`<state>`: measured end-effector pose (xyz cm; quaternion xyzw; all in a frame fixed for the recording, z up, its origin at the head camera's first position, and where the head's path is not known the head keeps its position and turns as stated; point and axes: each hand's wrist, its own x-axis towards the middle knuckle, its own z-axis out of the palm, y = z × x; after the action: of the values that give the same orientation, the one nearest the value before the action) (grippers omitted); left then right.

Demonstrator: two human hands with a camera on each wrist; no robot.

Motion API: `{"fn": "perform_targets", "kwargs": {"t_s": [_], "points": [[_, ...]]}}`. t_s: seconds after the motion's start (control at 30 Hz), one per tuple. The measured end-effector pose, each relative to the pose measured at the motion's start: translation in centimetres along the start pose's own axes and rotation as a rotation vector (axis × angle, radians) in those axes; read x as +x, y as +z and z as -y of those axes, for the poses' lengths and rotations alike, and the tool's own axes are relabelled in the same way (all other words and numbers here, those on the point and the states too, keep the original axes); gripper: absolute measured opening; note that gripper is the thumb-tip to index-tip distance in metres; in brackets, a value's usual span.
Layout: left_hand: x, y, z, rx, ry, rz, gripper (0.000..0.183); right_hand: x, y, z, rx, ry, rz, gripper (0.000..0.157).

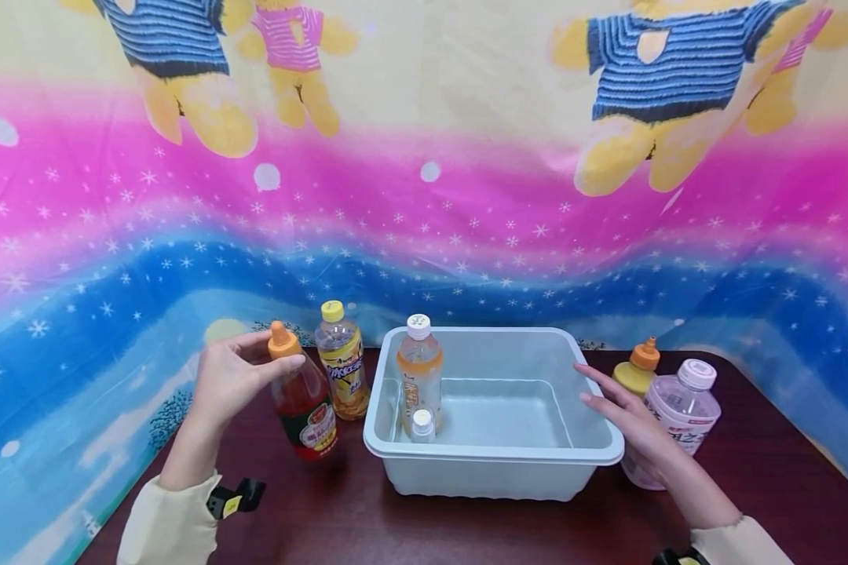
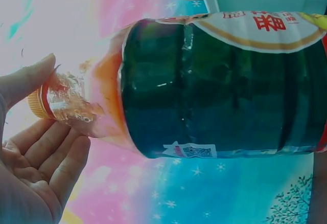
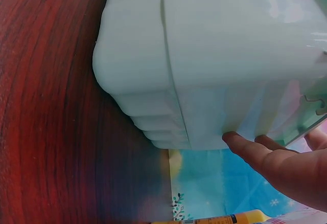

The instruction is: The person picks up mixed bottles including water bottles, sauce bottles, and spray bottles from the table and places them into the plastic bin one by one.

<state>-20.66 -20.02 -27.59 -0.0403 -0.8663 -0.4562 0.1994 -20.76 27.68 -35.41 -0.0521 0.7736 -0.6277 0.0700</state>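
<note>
A ketchup bottle [image 1: 304, 412] with an orange pointed cap and a dark green label leans slightly, left of a pale blue plastic tub [image 1: 495, 471]. My left hand [image 1: 236, 373] pinches it near the cap, thumb on one side and fingers on the other, as the left wrist view shows at the bottle's neck [image 2: 71, 98]. Whether its base touches the table cannot be told. My right hand [image 1: 629, 420] grips the tub's right rim, with fingers [image 3: 250, 150] against the outer wall. Inside the tub stand an orange-labelled drink bottle [image 1: 420, 377] and a small white-capped bottle [image 1: 422, 428].
Behind the ketchup stands a yellow-capped drink bottle [image 1: 342, 369], close to the tub's left side. A yellow squeeze bottle [image 1: 636, 373] and a clear pinkish bottle [image 1: 685, 408] stand to the right, beside my right hand. The dark wooden table [image 1: 290, 518] meets a printed cloth backdrop [image 1: 424, 220].
</note>
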Motion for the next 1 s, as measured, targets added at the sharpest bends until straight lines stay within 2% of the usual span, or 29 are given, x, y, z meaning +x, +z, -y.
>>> {"fn": "perform_targets", "kwargs": {"t_s": [0.67, 1.0], "points": [[0.0, -0.9, -2.1, 0.015, 0.108, -0.098, 0.049, 0.0, 0.0, 0.0, -0.003, -0.009, -0.005, 0.058], [-0.1, -1.3, -3.4, 0.001, 0.132, -0.127, 0.048, 0.0, 0.0, 0.0, -0.015, 0.002, -0.001, 0.058]]}}
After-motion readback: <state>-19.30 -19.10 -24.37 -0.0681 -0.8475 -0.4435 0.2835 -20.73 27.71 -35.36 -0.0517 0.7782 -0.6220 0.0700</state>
